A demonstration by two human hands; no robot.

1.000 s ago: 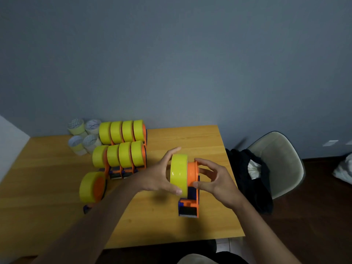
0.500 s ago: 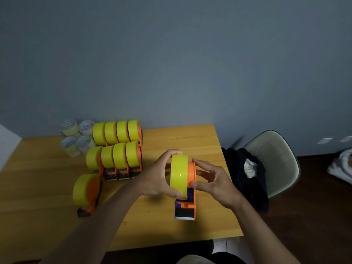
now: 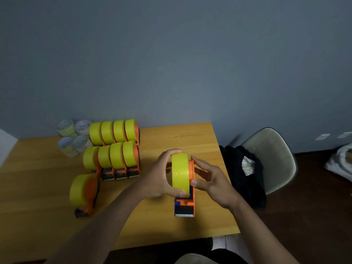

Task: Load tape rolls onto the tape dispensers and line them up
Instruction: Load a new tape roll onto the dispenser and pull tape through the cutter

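Yellow tape roll (image 3: 180,174) sits upright on an orange dispenser (image 3: 187,202) near the right front of the wooden counter (image 3: 38,216). The left hand (image 3: 160,178) curls round the roll, fingers over its top and thumb at its lower edge. The right hand (image 3: 211,180) pinches the dispenser's orange side plate with thumb and fingertips. Two rows of loaded dispensers (image 3: 118,149) stand at the back left, one more (image 3: 83,193) lies in front, and pale spare rolls (image 3: 73,136) sit beside them.

No legible text, label, brand or number is showing anywhere; any print on the items is blurring beyond reading.
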